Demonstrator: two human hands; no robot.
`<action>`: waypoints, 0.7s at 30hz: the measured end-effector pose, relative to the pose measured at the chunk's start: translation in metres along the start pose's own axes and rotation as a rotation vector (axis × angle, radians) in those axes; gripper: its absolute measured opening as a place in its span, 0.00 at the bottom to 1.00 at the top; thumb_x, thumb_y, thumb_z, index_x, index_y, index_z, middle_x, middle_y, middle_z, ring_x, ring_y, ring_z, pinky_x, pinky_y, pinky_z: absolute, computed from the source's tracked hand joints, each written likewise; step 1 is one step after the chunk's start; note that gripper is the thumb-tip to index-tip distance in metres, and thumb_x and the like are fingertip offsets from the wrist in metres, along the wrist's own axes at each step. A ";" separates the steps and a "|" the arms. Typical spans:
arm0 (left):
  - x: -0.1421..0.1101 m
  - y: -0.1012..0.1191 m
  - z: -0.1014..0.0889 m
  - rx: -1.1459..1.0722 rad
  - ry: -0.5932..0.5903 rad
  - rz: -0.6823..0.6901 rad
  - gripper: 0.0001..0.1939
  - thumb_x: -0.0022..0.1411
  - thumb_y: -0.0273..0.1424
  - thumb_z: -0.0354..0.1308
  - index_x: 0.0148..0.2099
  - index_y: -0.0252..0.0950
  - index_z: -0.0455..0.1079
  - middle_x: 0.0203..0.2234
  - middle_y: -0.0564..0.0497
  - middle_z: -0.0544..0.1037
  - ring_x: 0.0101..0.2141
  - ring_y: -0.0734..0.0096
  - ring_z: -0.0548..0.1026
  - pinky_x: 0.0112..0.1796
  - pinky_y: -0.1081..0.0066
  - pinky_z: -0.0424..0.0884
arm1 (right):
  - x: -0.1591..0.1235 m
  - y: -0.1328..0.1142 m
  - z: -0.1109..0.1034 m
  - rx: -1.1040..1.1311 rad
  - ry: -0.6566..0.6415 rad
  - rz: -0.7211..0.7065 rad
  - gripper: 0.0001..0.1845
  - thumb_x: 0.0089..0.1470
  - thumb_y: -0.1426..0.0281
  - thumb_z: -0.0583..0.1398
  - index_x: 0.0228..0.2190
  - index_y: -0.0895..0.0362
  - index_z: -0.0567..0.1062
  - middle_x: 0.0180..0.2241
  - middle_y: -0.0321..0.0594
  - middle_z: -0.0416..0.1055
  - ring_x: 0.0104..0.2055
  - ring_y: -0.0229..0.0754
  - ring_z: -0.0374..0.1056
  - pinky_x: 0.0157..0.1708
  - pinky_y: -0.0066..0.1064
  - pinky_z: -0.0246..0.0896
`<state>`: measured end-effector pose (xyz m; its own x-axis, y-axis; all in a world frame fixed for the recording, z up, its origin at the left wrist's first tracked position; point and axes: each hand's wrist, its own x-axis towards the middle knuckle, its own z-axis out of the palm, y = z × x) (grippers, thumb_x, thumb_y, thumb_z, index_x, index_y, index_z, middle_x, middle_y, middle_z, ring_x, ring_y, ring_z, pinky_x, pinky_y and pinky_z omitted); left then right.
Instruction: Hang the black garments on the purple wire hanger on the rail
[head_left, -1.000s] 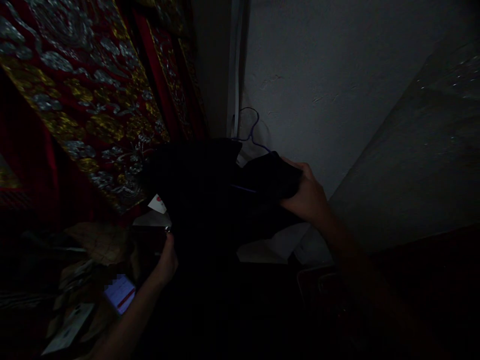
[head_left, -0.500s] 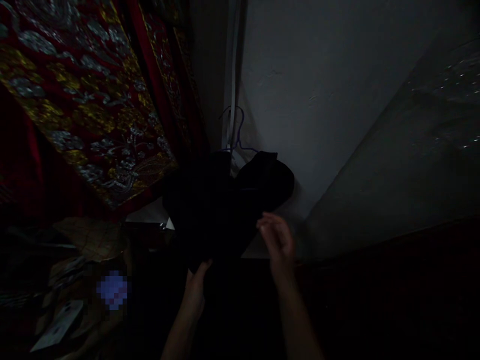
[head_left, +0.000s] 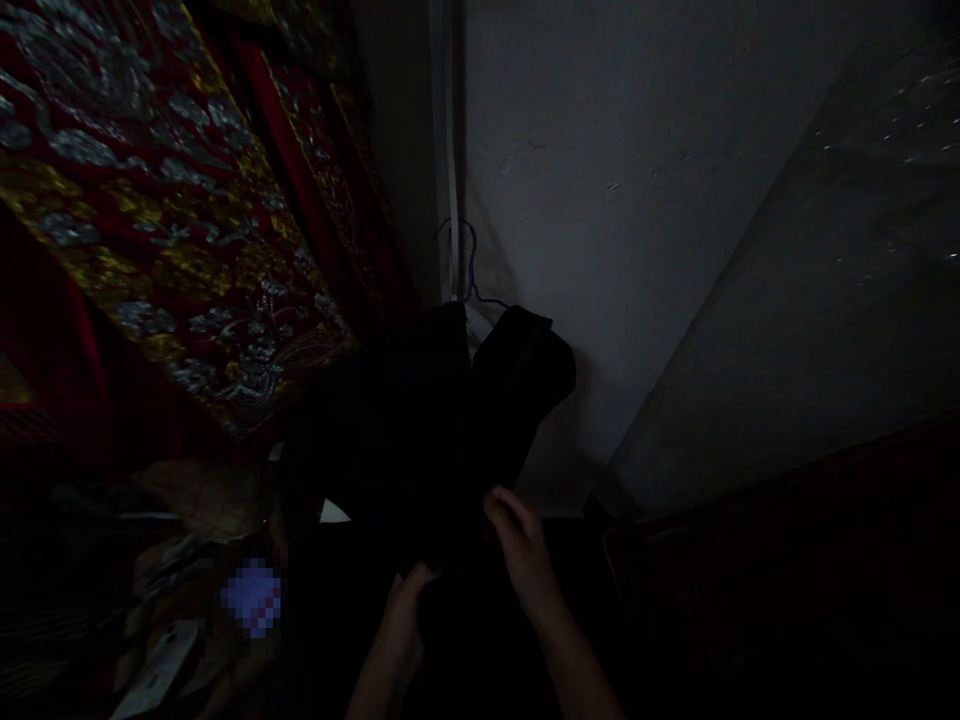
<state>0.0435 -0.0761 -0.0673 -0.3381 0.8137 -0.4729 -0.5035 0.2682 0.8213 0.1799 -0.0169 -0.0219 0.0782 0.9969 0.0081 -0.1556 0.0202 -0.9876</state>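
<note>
So the black garment [head_left: 405, 420] was hanging mid-view on a purple wire hanger [head_left: 473, 272], up at 12 o'clock from both hands, with a red embroidered cloth [head_left: 187, 220] off at 10 o'clock and a grey wall [head_left: 592, 170] at 1. The person's left hand [head_left: 399, 630], near 7 o'clock, was closed on the garment, thumb on top, while the right hand [head_left: 525, 555], around 5 o'clock, had its fingers mostly curled right by it, but honestly it was too dark to tell if it gripped any fabric.
</note>
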 end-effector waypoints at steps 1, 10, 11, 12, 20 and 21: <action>0.001 0.003 -0.004 0.022 0.007 0.008 0.17 0.44 0.33 0.68 0.39 0.36 0.75 0.35 0.43 0.83 0.47 0.47 0.81 0.51 0.52 0.75 | -0.002 0.000 0.000 0.019 0.002 0.007 0.20 0.49 0.51 0.65 0.22 0.55 0.71 0.19 0.33 0.62 0.23 0.38 0.59 0.25 0.30 0.54; 0.034 0.064 -0.050 0.433 0.310 0.740 0.23 0.59 0.43 0.64 0.52 0.38 0.68 0.50 0.43 0.74 0.55 0.50 0.71 0.60 0.52 0.64 | -0.001 -0.012 -0.008 0.083 -0.012 0.030 0.23 0.48 0.54 0.64 0.16 0.55 0.65 0.15 0.31 0.58 0.20 0.34 0.53 0.24 0.29 0.49; 0.030 0.062 -0.045 0.437 0.346 0.849 0.22 0.61 0.42 0.63 0.54 0.39 0.67 0.52 0.43 0.72 0.55 0.52 0.71 0.60 0.53 0.64 | -0.002 -0.012 -0.006 0.089 -0.038 0.034 0.23 0.49 0.54 0.64 0.16 0.55 0.65 0.15 0.31 0.58 0.20 0.34 0.54 0.23 0.29 0.50; 0.026 0.058 -0.037 0.459 0.340 0.935 0.22 0.62 0.41 0.62 0.55 0.40 0.66 0.52 0.44 0.71 0.55 0.53 0.70 0.59 0.55 0.64 | -0.003 -0.013 -0.002 0.096 -0.072 0.040 0.23 0.50 0.53 0.64 0.16 0.56 0.66 0.15 0.32 0.60 0.19 0.34 0.55 0.23 0.28 0.50; 0.007 0.027 0.036 0.620 -0.286 0.933 0.06 0.63 0.33 0.58 0.42 0.39 0.74 0.36 0.48 0.78 0.38 0.61 0.77 0.39 0.68 0.72 | -0.016 -0.017 0.008 0.053 -0.250 0.091 0.21 0.50 0.52 0.63 0.22 0.58 0.76 0.16 0.37 0.70 0.16 0.33 0.57 0.18 0.26 0.46; 0.006 0.026 0.040 0.603 -0.266 0.933 0.04 0.63 0.33 0.58 0.38 0.39 0.73 0.32 0.50 0.77 0.34 0.63 0.76 0.36 0.69 0.70 | -0.015 -0.018 0.007 0.051 -0.253 0.096 0.21 0.50 0.53 0.63 0.22 0.58 0.77 0.16 0.37 0.70 0.15 0.33 0.56 0.18 0.26 0.46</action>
<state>0.0602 -0.0433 -0.0363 -0.1650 0.8896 0.4259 0.3436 -0.3529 0.8703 0.1747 -0.0315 -0.0027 -0.1867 0.9816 -0.0405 -0.2000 -0.0783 -0.9767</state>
